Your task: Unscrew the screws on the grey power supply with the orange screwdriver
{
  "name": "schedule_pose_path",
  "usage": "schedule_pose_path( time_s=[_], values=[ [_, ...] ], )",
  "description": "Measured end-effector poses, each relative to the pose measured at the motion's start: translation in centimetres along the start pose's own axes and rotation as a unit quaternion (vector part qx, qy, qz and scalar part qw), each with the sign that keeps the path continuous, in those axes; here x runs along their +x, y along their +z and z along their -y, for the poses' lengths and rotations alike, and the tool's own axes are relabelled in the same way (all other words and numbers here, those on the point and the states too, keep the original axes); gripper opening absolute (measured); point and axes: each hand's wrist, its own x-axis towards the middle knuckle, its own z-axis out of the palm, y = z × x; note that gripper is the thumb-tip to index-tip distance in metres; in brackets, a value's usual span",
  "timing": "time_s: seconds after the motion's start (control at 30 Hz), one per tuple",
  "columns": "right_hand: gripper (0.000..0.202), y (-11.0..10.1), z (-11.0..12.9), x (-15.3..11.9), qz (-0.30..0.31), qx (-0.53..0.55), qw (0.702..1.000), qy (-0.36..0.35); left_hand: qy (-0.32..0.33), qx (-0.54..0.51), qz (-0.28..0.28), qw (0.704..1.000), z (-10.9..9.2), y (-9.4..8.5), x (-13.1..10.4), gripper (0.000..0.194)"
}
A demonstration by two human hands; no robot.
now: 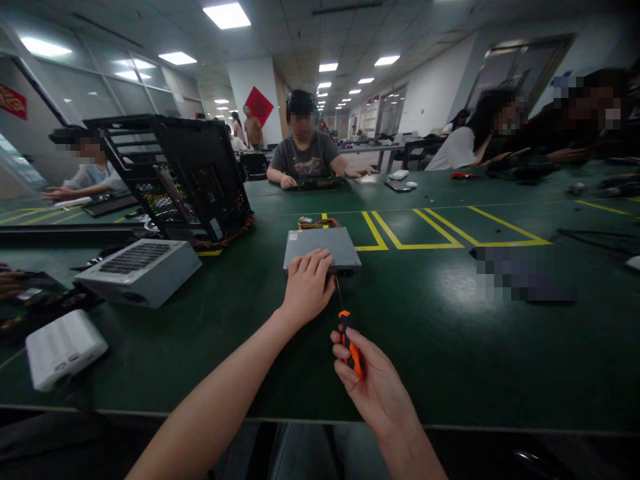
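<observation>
A grey metal power supply box (340, 241) lies on the green table in front of me, with a bundle of coloured wires (320, 224) behind it. My left hand (307, 287) rests on the box's top left and near edge, its fingers wrapped over it and the thumb at the near face. In my right hand (357, 363) is a screwdriver (356, 357) with an orange and black handle, its shaft pointing up and away to the near face of the box. The exact spot under the tip is too small to tell.
To the left stand a black computer case (185, 173), a second power supply (143, 270) and a white box (65, 348). Yellow tape lines (425, 245) mark the green table (280, 383). A person sits opposite; others sit left and right.
</observation>
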Motion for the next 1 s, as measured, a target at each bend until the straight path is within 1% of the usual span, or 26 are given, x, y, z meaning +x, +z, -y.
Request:
schedule_pose_path(
  time_s=[0.07,0.2,0.33,0.4,0.5,0.57,0.73,0.83,0.9,1.0],
  values=[
    [0.007,-0.06,-0.02,0.05,0.002,0.002,1.0,0.003,-0.002,-0.002,0.0,1.0,-0.02,0.02,0.01,0.031],
    [0.021,0.26,0.25,-0.08,-0.013,0.0,0.999,0.036,-0.005,-0.001,0.0,1.0,-0.02,0.07,-0.01,0.031],
    [0.024,0.47,0.4,-0.12,-0.007,-0.002,0.999,0.046,-0.004,0.002,-0.001,1.0,0.01,0.05,-0.04,0.031],
    [0.023,0.35,0.28,-0.08,-0.006,-0.003,0.999,0.032,-0.004,0.001,0.0,1.0,0.02,0.03,-0.05,0.031],
    [0.011,0.06,0.02,-0.05,0.0,-0.009,1.0,0.001,-0.001,-0.001,0.0,1.0,0.03,0.02,-0.04,0.031],
    [0.007,-0.06,-0.05,-0.1,0.003,-0.009,1.0,-0.002,0.0,-0.001,-0.001,1.0,0.03,0.04,-0.03,0.031],
    [0.022,0.13,0.29,-0.29,-0.001,-0.009,0.999,0.04,-0.003,0.0,-0.002,1.0,0.0,0.11,-0.03,0.03],
    [0.026,0.19,0.43,-0.22,0.013,-0.008,0.999,0.047,-0.002,0.0,-0.006,1.0,0.0,0.14,-0.03,0.03],
    [0.025,0.11,0.34,-0.1,0.014,-0.007,0.999,0.037,0.0,0.001,-0.006,1.0,0.03,0.14,-0.02,0.03],
    [0.015,-0.05,0.06,0.04,0.002,-0.014,1.0,0.009,0.005,0.003,-0.005,1.0,0.08,0.15,0.0,0.031]
  ],
)
